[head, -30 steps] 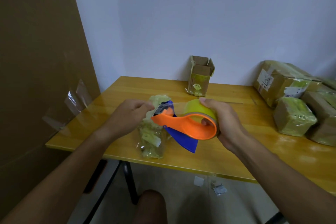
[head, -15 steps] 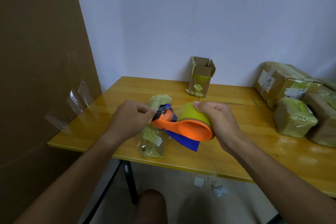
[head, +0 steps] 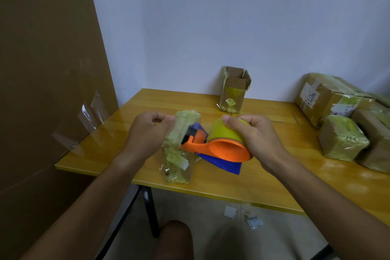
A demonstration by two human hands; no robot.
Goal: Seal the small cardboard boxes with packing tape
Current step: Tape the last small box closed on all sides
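Taped box (head: 179,154) under fisted left hand (head: 147,133); right hand (head: 253,135) gripping tape dispenser (head: 219,145).

Glossy wooden table (head: 263,186), plastic dispenser (head: 219,151) — cardboard boxes (head: 234,91)

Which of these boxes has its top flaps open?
The small cardboard box standing upright against the wall at the table's back edge; its flaps stand open, while the others look taped shut.

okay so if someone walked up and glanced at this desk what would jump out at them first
Likely the bright orange tape dispenser with its yellow tape roll, gripped by the right hand at the centre of the yellow wooden table. Beside it, the left hand holds a small tape-wrapped cardboard box. An open-topped small cardboard box stands by the wall.
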